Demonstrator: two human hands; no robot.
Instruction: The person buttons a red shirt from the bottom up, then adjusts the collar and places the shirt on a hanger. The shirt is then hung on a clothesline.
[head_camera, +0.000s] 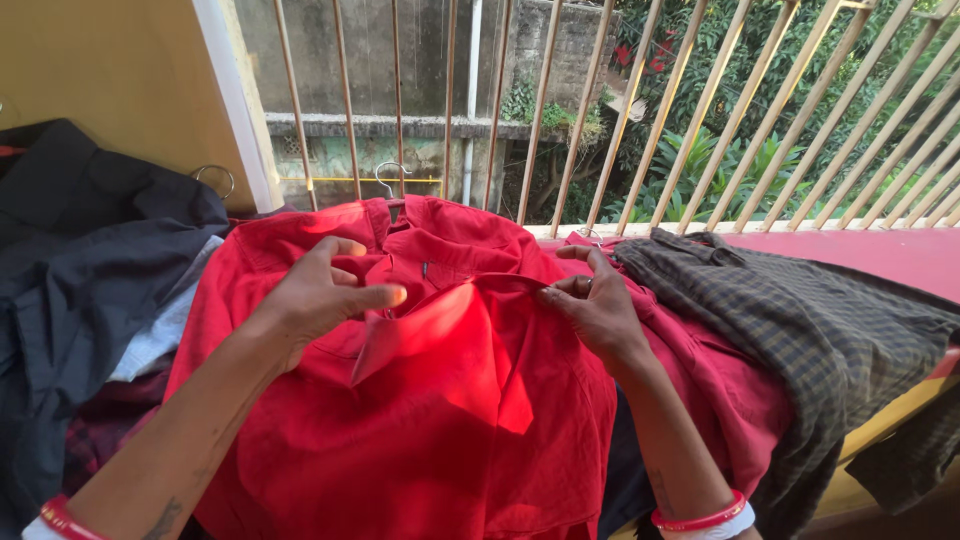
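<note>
The red shirt (420, 400) is matt woven cloth, softly creased, glowing where sun hits it. Just right of the shirt, a checked garment (800, 320) looks coarser cloth. Above its collar, the hanger hook (385, 175) is shiny metal wire.

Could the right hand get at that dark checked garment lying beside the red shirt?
Probably yes. The right hand rests on the red shirt, and the dark checked garment lies uncovered right next to it on the ledge, with nothing between them.
</note>
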